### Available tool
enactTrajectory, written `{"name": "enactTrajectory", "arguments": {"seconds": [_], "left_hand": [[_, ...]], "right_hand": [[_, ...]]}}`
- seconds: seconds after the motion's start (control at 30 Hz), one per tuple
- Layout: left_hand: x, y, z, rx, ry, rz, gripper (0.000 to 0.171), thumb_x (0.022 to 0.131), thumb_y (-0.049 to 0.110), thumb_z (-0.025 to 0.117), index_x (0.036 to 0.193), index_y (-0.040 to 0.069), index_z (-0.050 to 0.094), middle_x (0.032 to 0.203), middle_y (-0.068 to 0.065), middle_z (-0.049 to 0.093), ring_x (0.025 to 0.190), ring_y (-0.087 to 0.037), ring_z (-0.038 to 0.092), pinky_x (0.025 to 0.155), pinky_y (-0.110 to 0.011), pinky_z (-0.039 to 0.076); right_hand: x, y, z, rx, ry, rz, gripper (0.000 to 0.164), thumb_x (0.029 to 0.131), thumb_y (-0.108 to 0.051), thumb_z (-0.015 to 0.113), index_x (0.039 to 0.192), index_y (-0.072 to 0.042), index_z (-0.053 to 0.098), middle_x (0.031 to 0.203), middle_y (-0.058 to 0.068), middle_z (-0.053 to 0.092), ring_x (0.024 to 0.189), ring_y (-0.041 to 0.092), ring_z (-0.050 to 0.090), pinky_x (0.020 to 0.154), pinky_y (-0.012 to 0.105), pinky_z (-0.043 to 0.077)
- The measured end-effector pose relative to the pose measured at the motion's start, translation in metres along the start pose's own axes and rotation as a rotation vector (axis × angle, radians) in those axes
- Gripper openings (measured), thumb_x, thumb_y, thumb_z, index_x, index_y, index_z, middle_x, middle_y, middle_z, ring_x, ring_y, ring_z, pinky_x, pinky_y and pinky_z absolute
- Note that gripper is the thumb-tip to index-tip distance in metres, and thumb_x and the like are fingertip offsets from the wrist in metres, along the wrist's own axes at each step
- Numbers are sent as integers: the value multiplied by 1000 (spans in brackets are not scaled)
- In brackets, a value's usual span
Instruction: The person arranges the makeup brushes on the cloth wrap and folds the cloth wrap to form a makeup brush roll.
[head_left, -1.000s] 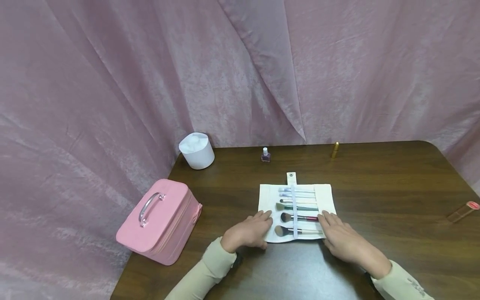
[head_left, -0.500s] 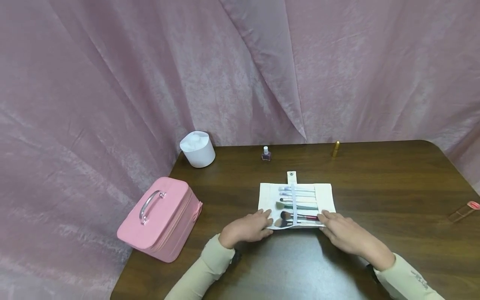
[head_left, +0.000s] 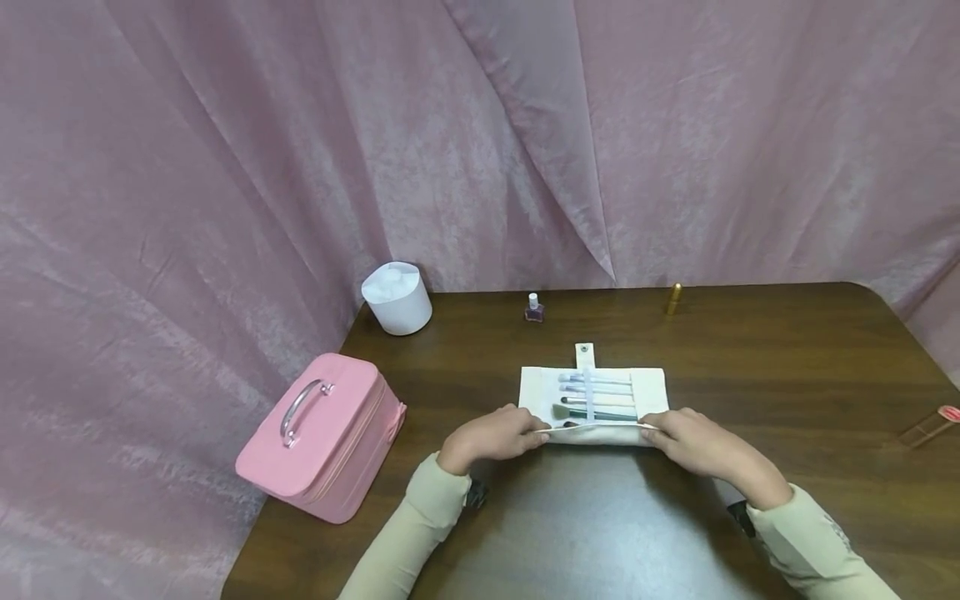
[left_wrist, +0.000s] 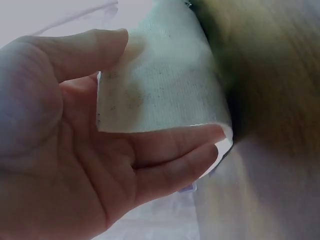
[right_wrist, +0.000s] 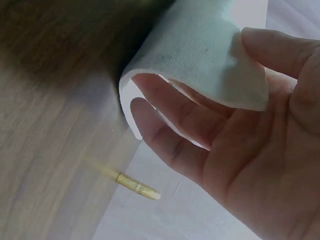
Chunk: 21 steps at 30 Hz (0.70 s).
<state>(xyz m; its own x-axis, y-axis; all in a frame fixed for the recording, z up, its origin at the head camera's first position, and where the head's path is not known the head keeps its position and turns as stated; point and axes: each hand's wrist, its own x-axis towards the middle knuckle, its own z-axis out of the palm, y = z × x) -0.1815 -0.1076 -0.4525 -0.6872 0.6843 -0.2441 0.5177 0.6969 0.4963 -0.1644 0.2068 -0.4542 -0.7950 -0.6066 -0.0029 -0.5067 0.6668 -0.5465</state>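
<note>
A white fabric makeup brush roll (head_left: 532, 387) lies on the table with its near edge lifted and folded over toward the back. My left hand (head_left: 497, 433) grips the near left corner; in the left wrist view the thumb lies on the outside of the cloth (left_wrist: 165, 85) and the fingers inside the curl. At the near right corner my right hand (head_left: 693, 442) pinches the cloth (right_wrist: 200, 60) the same way. Several makeup brushes (head_left: 600, 400) sit under a pale strap, and the fold hides the nearest ones. A snap tab (head_left: 584, 355) sticks out at the far edge.
A pink vanity case (head_left: 318, 437) stands at the left. Along the back are a white round container (head_left: 397, 300), a nail polish bottle (head_left: 534, 308) and a gold tube (head_left: 673, 298). A brownish tube with a red end (head_left: 930, 425) is at the far right.
Both hands have raised the roll's near edge and turned it away from the body, over the nearest brushes. The hands moved slightly toward the back, thumbs now under the edge.
</note>
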Motion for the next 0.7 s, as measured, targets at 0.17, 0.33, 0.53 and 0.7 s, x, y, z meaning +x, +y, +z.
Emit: {"name": "enactTrajectory", "arguments": {"seconds": [0.17,0.33,0.53,0.7], "left_hand": [[2,-3,-3,-29,13,-18,27,107,20,52,100,8,75,62,8,38,57,-6,32,55,-21,30],[4,-6,-4,-44,43,-22,27,107,21,52,93,12,72,62,9,34,56,-5,29,55,-22,28],[11,-10,-9,-30,87,-6,41,107,21,51,68,16,45,61,8,30,56,-5,26,58,-22,26],[17,-13,-12,-1,126,-37,44,106,21,53,65,18,40,60,8,30,54,-5,27,56,-22,27]], "right_hand": [[4,2,-1,-17,54,-10,14,98,-15,64,85,-13,69,77,-8,59,72,9,53,67,34,46],[7,7,-1,-25,108,-28,11,95,-14,69,94,-4,74,93,2,70,86,20,66,74,42,52],[13,8,-6,29,77,47,28,97,-17,65,71,-17,58,65,-11,42,63,7,42,60,29,39],[20,12,-10,52,86,105,40,98,-18,65,64,-20,42,62,-11,26,58,6,27,56,26,28]]}}
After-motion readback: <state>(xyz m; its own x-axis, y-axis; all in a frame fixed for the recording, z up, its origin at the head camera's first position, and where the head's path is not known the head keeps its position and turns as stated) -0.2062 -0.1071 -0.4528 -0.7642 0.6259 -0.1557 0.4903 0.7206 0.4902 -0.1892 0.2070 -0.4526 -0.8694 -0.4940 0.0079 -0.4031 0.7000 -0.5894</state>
